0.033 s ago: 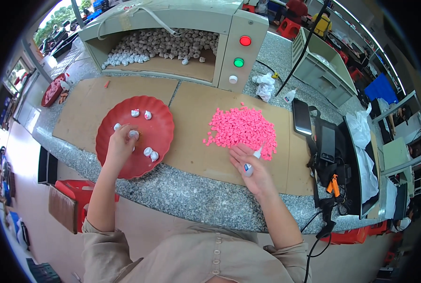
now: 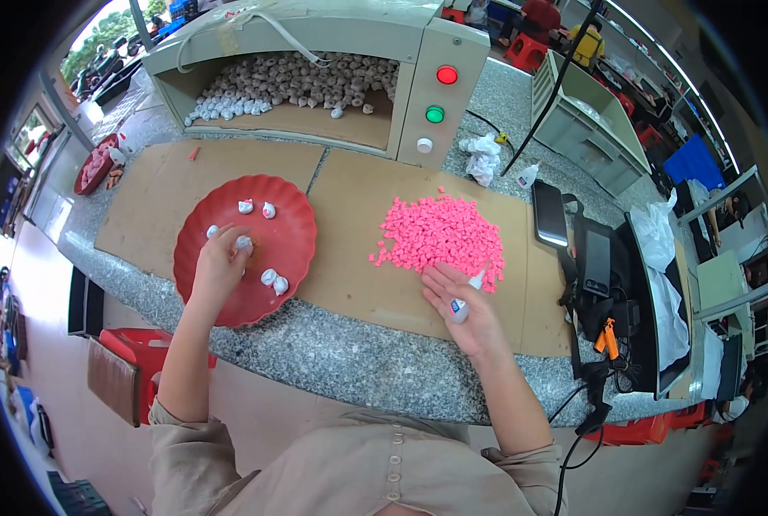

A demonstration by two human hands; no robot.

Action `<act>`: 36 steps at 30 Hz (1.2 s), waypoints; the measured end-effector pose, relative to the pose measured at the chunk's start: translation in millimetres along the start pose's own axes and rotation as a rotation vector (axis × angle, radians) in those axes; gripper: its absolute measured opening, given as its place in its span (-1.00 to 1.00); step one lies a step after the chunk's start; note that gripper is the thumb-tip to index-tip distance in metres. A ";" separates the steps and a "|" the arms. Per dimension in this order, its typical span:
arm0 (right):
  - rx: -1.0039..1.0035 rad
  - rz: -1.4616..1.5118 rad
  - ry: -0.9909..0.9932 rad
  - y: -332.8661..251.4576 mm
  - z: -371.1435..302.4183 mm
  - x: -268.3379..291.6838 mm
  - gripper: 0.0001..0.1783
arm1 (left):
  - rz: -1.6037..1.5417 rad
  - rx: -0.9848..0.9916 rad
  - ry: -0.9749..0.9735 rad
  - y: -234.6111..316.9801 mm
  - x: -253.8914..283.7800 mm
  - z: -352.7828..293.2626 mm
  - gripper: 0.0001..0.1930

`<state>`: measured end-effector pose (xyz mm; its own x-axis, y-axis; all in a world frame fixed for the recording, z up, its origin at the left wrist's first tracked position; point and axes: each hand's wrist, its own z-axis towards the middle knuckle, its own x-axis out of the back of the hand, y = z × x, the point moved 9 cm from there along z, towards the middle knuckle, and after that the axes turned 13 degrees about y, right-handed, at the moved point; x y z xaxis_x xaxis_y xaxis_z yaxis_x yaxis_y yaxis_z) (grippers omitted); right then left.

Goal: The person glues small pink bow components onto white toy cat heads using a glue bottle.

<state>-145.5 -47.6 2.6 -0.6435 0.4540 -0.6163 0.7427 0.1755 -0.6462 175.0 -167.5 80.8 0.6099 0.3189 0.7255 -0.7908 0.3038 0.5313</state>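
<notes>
A red scalloped plate (image 2: 294, 254) lies left of centre with several small white figures on it, two of them bearing red spots. Over this plate, my left hand (image 2: 217, 268) is closed, fingertips pinching a small white figure (image 2: 243, 243). A pair of white figures (image 2: 274, 280) rests to the right of that hand. My right hand (image 2: 466, 314) is turned palm up beside the near edge of a heap of small pink pieces (image 2: 440, 230). It holds a small white squeeze bottle (image 2: 459, 310), whose narrow nozzle points up and right toward the pink pieces.
Cardboard sheets (image 2: 350, 258) cover the granite counter (image 2: 341, 361). Behind them stands a box-shaped machine (image 2: 414, 86) with many white figures inside. To the right are a phone (image 2: 550, 212), crumpled white paper (image 2: 482, 159), a grey crate (image 2: 586, 129) and a black device with cables (image 2: 596, 262).
My right hand and the squeeze bottle have shifted very slightly to the right. My left hand stays in almost the same place, still pinching the white figure.
</notes>
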 end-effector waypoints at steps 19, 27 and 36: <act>0.127 0.168 -0.002 -53.4 -2.0 27.8 -0.45 | -0.079 -0.260 -0.205 85.8 -147.6 130.1 -0.76; 0.080 0.140 0.098 -43.0 1.2 48.2 -0.52 | 0.300 0.084 0.123 43.7 -210.1 242.2 -0.03; 0.170 0.202 0.132 -68.4 5.9 67.7 -0.57 | 0.340 -0.081 0.101 78.8 -283.3 297.7 -0.45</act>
<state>-240.9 -34.0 2.4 -0.4474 0.5766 -0.6837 0.8047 -0.0742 -0.5891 -75.3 -501.2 47.4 0.3181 0.4995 0.8058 -0.9451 0.2342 0.2279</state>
